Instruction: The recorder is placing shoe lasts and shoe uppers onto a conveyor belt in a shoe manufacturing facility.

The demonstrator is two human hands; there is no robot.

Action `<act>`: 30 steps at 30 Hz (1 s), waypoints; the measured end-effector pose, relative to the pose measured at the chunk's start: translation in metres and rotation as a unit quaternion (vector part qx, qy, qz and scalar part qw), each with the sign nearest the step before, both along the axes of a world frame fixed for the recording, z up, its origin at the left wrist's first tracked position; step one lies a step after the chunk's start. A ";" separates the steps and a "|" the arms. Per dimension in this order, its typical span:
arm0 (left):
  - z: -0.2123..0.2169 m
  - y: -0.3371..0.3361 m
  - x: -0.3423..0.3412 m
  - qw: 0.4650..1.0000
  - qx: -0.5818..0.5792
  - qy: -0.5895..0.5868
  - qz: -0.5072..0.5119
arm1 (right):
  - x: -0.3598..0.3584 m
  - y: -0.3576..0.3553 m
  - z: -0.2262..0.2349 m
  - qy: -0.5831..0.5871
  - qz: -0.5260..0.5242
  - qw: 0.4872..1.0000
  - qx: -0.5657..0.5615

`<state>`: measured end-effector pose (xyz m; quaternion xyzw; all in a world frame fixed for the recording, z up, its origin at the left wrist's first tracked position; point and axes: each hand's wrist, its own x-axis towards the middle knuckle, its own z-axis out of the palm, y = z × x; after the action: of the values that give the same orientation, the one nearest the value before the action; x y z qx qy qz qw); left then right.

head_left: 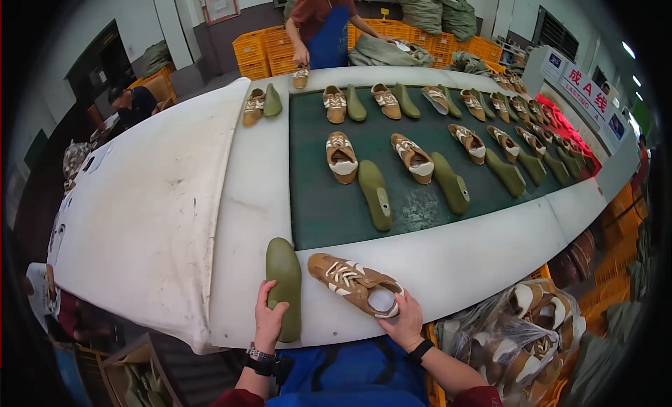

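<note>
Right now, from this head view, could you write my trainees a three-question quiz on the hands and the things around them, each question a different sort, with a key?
1. Multiple choice: what is the left hand gripping?
a) a plastic bag
b) a green shoe last
c) an orange crate
2. True or false: the right hand is at the heel end of a brown-and-white shoe.
3. Fill in the gap: the panel bearing rows of shoes is dark ____.

Key: 1 b; 2 true; 3 green.
</note>
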<state>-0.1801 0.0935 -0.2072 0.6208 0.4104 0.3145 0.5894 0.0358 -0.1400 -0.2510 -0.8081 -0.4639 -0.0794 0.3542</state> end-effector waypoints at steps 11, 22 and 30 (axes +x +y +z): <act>0.002 -0.001 -0.001 1.000 -0.005 -0.003 0.003 | 0.000 -0.001 -0.008 -0.013 0.000 1.000 0.006; 0.002 -0.001 0.001 1.000 0.002 -0.014 -0.002 | 0.000 -0.001 -0.007 -0.022 -0.004 1.000 0.005; 0.002 0.000 0.000 1.000 0.009 -0.005 -0.005 | -0.001 0.000 -0.005 -0.017 -0.001 1.000 0.002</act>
<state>-0.1805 0.0939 -0.2048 0.6265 0.4012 0.3188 0.5873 0.0344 -0.1404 -0.2562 -0.8062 -0.4691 -0.0940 0.3480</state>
